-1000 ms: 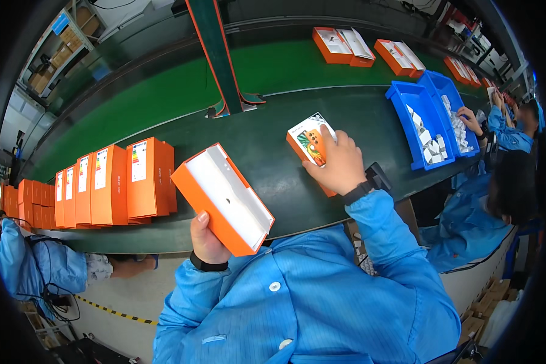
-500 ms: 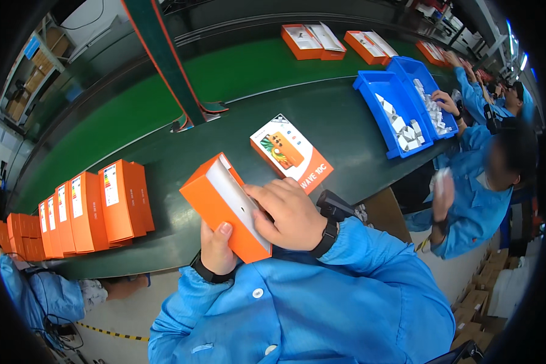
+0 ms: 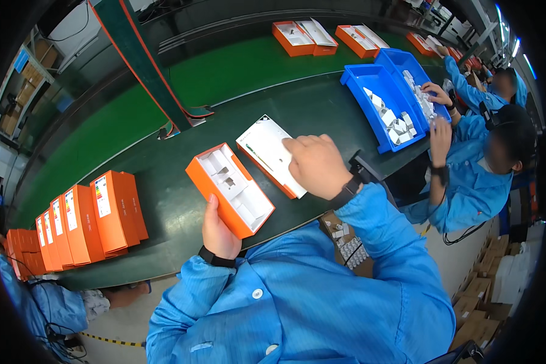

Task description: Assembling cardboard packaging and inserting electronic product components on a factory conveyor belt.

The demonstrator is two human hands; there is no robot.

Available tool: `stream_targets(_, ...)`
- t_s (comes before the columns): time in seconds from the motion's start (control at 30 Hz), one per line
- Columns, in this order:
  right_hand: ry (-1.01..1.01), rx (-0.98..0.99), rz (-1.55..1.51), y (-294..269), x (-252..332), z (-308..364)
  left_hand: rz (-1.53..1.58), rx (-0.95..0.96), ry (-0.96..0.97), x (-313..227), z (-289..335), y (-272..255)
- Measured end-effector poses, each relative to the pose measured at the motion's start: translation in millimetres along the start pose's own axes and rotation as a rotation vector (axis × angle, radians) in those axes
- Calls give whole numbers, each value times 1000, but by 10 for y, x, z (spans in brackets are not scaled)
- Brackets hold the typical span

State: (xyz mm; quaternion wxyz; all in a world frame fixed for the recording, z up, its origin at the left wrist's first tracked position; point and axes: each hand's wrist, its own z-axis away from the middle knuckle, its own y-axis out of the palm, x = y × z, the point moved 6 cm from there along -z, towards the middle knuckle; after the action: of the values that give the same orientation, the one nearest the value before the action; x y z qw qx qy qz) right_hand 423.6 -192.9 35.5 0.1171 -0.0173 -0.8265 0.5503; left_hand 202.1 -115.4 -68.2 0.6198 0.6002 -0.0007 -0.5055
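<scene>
My left hand [image 3: 220,235] grips the near left side of an open orange box [image 3: 244,224], its thumb along the wall and its fingers partly hidden. Inside the box, white compartments show, with small dark cut-outs in the upper part. Just right of it, a flat white insert [image 3: 265,141] with a small hole lies over an orange-and-white box lid, covering most of its printed top. My right hand [image 3: 321,167] is closed at the insert's right edge, fingers curled over it; the fingertips' underside is hidden.
Upright orange boxes [image 3: 116,212] stand in a row at left. Two blue bins [image 3: 370,82] with small white pieces sit at right, beside a co-worker [image 3: 473,176]. Open orange boxes [image 3: 294,39] line the green belt [image 3: 236,67] beyond. A dark post [image 3: 142,67] rises at the table's far edge.
The white insert has come out of the orange box and now lies over the lid at right. My right hand moved right with it; the box's compartments are now exposed.
</scene>
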Motion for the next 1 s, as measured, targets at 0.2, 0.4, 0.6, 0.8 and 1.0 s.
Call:
stream_targets(0.2, 120, 43, -121, 271, -7, 198, -199, -87, -58, 46, -81, -30)
stream_targets(0.4, 223, 204, -115, 295, 50, 207, -399, 43, -18, -23, -127, -7)
stream_targets(0.6, 233, 211, -137, 343, 24, 132, -720, -14, -1, -183, -116, -81)
stream_targets(0.8, 217, 10, -131, 346, -280, -292, -1315, 17, 428, -564, 170, -355)
stream_targets(1.0, 337, -102, -118, 564, -814, -1368, -1793, -104, 615, -803, 631, -752)
